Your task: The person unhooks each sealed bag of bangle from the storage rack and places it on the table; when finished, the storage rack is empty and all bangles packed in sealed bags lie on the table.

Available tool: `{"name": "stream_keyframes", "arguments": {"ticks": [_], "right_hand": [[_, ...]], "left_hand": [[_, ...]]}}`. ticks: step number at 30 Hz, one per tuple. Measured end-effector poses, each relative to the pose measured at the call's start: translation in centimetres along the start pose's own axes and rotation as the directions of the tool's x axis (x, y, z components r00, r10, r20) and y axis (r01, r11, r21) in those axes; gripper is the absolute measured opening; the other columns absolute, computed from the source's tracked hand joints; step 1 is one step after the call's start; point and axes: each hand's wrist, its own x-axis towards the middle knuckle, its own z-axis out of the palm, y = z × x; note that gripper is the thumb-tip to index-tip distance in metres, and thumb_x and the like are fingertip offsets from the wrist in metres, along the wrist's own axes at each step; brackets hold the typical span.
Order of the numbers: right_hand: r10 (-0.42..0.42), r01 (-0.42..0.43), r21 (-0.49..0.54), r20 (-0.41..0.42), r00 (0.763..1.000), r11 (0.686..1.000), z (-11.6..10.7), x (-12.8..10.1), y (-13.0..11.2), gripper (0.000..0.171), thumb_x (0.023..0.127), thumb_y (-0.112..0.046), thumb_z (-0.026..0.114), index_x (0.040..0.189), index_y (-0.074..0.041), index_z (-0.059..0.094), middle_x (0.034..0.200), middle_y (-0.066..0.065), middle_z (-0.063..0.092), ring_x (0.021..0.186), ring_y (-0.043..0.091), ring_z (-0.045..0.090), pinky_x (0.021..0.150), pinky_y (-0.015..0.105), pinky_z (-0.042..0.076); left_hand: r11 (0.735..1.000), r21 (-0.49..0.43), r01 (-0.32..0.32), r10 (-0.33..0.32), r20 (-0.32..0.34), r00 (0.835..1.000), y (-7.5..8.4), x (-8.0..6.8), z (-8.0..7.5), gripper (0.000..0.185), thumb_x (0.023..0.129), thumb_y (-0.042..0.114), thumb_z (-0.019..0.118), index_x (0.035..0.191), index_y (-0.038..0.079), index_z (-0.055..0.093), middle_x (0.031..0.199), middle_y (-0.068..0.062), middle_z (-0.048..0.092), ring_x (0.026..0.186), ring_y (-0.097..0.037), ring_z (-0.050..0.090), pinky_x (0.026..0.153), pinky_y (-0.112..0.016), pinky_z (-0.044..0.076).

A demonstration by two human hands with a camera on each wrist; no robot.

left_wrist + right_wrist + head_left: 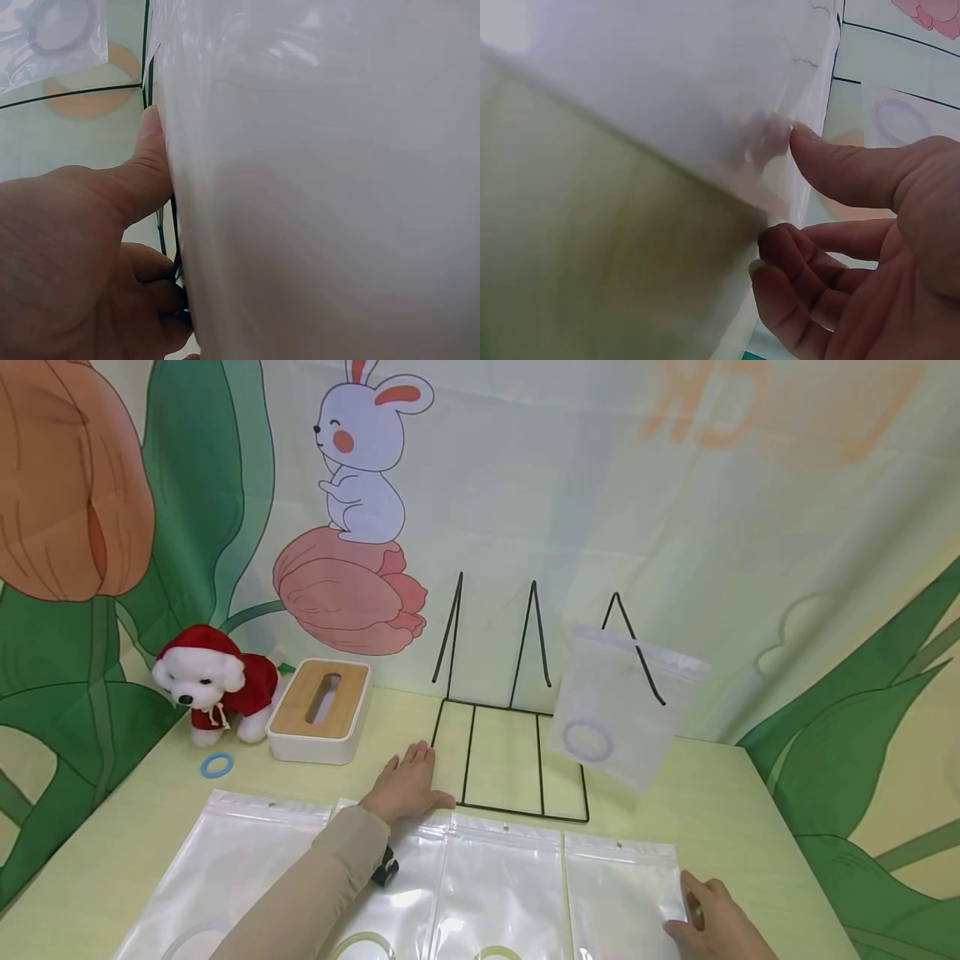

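Observation:
My right hand (712, 920) pinches the right edge of the rightmost clear zip-lock bag (626, 893). In the right wrist view, the thumb lies against the plastic of that bag (667, 90), with the other fingers curled at its edge. Over the top of a neighbouring zip-lock bag (420, 868) reaches my left hand (406, 783), its fingers extended beside the front left corner of a black wire rack (525, 812). In the left wrist view, the left thumb runs along a plastic edge. Another zip-lock bag (637, 693) with a purple ring (587, 740) hangs from the rack's right hook.
More zip-lock bags (502, 868) lie in a row along the front, some holding rings. A small black object (386, 868) sits beside the left sleeve. Back left are a blue ring (217, 766), a plush dog (213, 681) and a wood-topped tissue box (318, 714).

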Motion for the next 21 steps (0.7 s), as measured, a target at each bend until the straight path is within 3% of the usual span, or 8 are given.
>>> {"name": "stream_keyframes", "arguments": {"ticks": [8,21], "right_hand": [[-0.003,0.003,-0.008,-0.017,1.0,1.0,0.2,0.4,0.6,0.095,0.073,-0.045,0.076,0.136,0.013,0.035,0.104,0.012,0.049,0.076,0.018,0.048,0.061,0.03,0.042],[-0.196,0.203,0.038,-0.131,0.972,0.978,-3.7,-2.2,-1.8,0.069,0.09,-0.033,0.063,0.139,0.007,0.036,0.107,0.014,0.051,0.084,0.019,0.056,0.067,0.034,0.049]], "left_hand": [[1.0,-0.002,-0.005,0.005,-0.005,1.0,0.0,0.0,0.0,0.095,0.084,0.053,0.062,0.146,-0.006,0.022,0.154,-0.02,0.012,0.142,-0.032,0.008,0.113,-0.05,0.01],[1.0,-0.004,-0.001,0.001,-0.002,1.0,0.1,-0.1,0.0,0.095,0.083,0.053,0.063,0.146,-0.005,0.022,0.154,-0.02,0.012,0.142,-0.032,0.008,0.113,-0.05,0.01]]}}
